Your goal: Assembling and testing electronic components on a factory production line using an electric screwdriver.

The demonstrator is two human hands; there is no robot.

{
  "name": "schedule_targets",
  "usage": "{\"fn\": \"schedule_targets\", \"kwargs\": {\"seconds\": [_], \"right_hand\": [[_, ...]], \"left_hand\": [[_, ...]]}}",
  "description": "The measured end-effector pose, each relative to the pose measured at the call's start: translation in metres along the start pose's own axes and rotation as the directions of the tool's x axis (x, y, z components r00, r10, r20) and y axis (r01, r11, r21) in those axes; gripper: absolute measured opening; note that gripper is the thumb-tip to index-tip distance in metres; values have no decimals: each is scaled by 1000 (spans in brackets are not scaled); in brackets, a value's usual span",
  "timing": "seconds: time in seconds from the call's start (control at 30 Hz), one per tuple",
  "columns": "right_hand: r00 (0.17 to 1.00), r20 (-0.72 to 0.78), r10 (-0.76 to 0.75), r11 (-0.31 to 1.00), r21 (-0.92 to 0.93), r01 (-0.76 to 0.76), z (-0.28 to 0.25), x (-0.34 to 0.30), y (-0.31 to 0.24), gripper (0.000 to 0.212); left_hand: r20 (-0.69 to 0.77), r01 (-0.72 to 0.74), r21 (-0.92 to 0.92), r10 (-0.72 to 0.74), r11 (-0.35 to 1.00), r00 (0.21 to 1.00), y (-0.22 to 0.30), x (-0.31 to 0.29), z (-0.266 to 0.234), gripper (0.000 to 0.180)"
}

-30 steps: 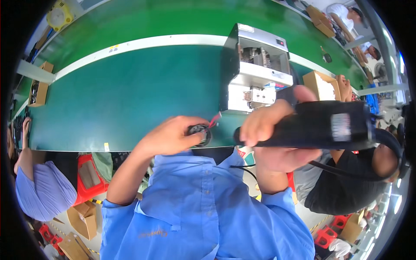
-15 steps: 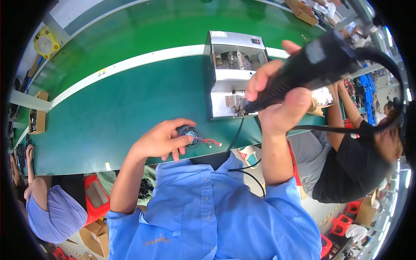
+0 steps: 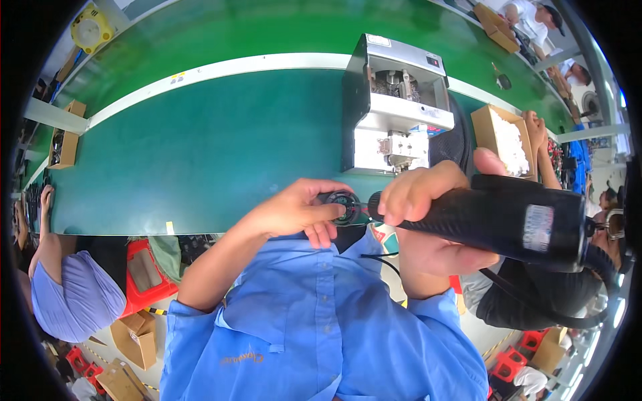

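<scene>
My left hand (image 3: 289,212) grips a small round black housing (image 3: 352,198) near the table's front edge. The thumb presses on its open face, and red wires come out of its right side. In my right hand (image 3: 422,192) is a thick black electric screwdriver (image 3: 495,217), held nearly level with its nose pointing left. That nose is close beside the housing at the wires; whether they touch I cannot tell. A black cable leaves the screwdriver's rear end.
A silver metal machine (image 3: 408,107) stands on the green table (image 3: 221,147) beyond my right hand. Right of it is a cardboard box (image 3: 487,130) of white parts, with a co-worker's hand (image 3: 533,127) beside it. Another person (image 3: 73,294) sits at left by a red stool (image 3: 142,271).
My right hand has brought the screwdriver down from in front of the machine to the housing. The view has shifted, and my left hand with the housing appears further right.
</scene>
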State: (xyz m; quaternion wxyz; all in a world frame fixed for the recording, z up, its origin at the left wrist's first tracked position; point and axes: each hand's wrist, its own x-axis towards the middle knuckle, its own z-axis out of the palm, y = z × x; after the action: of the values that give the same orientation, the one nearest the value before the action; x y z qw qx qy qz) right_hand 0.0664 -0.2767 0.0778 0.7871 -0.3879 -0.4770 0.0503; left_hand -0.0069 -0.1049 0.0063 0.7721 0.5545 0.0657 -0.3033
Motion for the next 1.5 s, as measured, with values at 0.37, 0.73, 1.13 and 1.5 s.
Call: {"fn": "schedule_targets", "kwargs": {"seconds": [0.37,0.73,1.13,1.5], "right_hand": [[997,-47,65,995,-77,-69,6,-7,9,91],[998,-57,19,999,-44,-22,3,-7,15,91],[997,-50,58,995,-81,-62,4,-7,15,90],[1000,-13,4,1000,10,-4,-1,-5,18,90]], "left_hand": [[6,-35,-3,35,999,999,-3,5,3,39],[-14,-36,-16,36,999,999,-4,7,3,41],[-5,-25,-16,25,1000,1000,-2,5,4,40],[-15,-30,-8,30,1000,999,0,6,4,39]]}}
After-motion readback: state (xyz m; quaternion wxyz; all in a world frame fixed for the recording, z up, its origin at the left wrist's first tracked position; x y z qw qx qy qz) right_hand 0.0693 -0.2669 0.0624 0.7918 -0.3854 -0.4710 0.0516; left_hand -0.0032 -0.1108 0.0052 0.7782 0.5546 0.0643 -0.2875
